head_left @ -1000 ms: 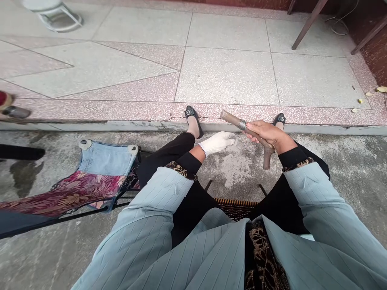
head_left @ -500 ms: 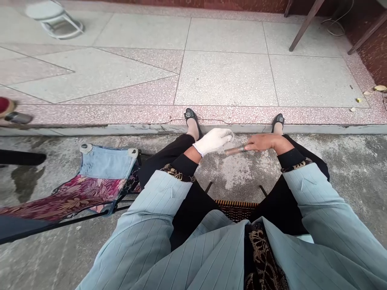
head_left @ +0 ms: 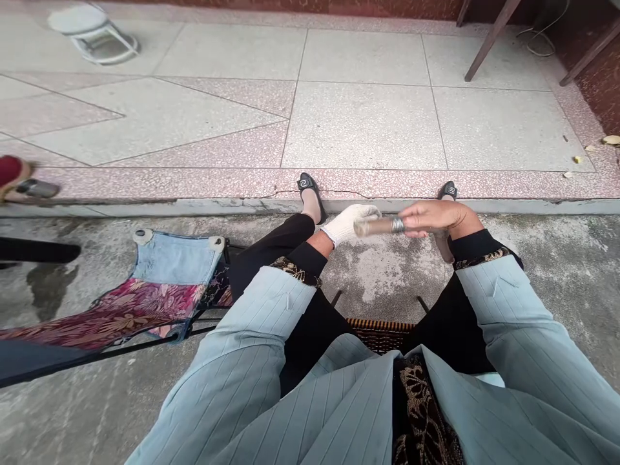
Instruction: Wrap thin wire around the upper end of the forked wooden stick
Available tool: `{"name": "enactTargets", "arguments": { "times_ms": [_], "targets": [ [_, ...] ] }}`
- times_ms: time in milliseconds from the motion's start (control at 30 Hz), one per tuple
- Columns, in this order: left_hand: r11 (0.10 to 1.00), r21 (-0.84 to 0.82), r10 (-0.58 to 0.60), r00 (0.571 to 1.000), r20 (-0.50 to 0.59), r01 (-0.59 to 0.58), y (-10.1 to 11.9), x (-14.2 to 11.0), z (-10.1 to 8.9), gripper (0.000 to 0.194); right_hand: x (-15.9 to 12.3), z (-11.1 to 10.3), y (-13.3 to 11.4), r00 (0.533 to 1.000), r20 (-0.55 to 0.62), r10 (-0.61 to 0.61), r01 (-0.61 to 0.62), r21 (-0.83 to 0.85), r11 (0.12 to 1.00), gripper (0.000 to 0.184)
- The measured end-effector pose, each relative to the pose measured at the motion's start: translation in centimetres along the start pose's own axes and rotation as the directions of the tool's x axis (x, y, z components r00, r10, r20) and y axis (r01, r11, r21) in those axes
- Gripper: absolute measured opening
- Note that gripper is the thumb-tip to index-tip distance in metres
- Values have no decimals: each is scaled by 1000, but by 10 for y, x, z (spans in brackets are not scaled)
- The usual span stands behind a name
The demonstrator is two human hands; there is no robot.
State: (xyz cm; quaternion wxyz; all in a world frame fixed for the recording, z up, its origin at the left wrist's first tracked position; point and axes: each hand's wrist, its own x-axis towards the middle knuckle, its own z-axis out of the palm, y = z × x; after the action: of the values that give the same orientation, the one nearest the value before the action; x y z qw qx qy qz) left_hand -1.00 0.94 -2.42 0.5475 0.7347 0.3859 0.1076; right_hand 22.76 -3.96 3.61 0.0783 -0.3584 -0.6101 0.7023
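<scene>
1. The right hand [head_left: 433, 214], bare, is clasping the stick [head_left: 380, 227] just right of a wire binding [head_left: 397, 225], thumb and fingers pinching the wood.
2. The stick is lying nearly level across the view, its long axis running left to right; its blunt, motion-blurred end is pointing left, at the gloved hand.
3. It is hovering over the concrete ground [head_left: 375, 278], between the person's legs and on the near side of the step edge [head_left: 232, 206].
4. A blurred brownish piece is showing near the right wrist; I cannot tell whether it is the stick's other end.
5. The left hand [head_left: 349, 223], in a white glove, is holding its fingers bent beside the blunt end, which is overlapping the glove; I cannot tell whether they are touching, or whether the fingers are pinching anything.
</scene>
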Motion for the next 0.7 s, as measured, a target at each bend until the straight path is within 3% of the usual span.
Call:
{"name": "enactTargets", "arguments": {
  "times_ms": [67, 167, 267, 367, 433, 533, 600, 700],
  "targets": [
    [995, 90, 35, 999, -26, -33, 2, 0, -4, 13, 2, 5, -2, 987, 143, 78, -61, -117, 991, 50],
    [972, 218, 96, 994, -45, -84, 2, -1, -8, 16, 10, 8, 1, 963, 125, 239, -195, -292, 937, 46],
    [989, 113, 99, 994, -46, -94, 1, -1, -7, 15, 22, 4, 11, 920, -83, 383, -373, -488, 789, 44],
    [984, -145, 105, 994, 5, -103, 0, -2, -3, 16, 33, -4, 18, 831, -473, 292, -542, -569, 618, 40],
    [958, -271, 122, 990, 76, -97, 1, -4, 0, 22, 36, -10, 18, 737, -654, 168, -580, -486, 653, 37],
    [944, -327, 104, 979, 177, -41, 3, -8, 6, 28, 36, -12, 13, 646, -755, 116, -466, -269, 843, 31],
    [958, -287, 81, 975, 205, -19, 3, -8, 9, 27, 34, -8, 9, 652, -747, 131, -325, -118, 938, 30],
    [991, -126, 72, 987, 144, -54, -1, -4, 10, 20, 26, -1, 6, 736, -667, 114, -143, 12, 990, 35]
  ]
}}
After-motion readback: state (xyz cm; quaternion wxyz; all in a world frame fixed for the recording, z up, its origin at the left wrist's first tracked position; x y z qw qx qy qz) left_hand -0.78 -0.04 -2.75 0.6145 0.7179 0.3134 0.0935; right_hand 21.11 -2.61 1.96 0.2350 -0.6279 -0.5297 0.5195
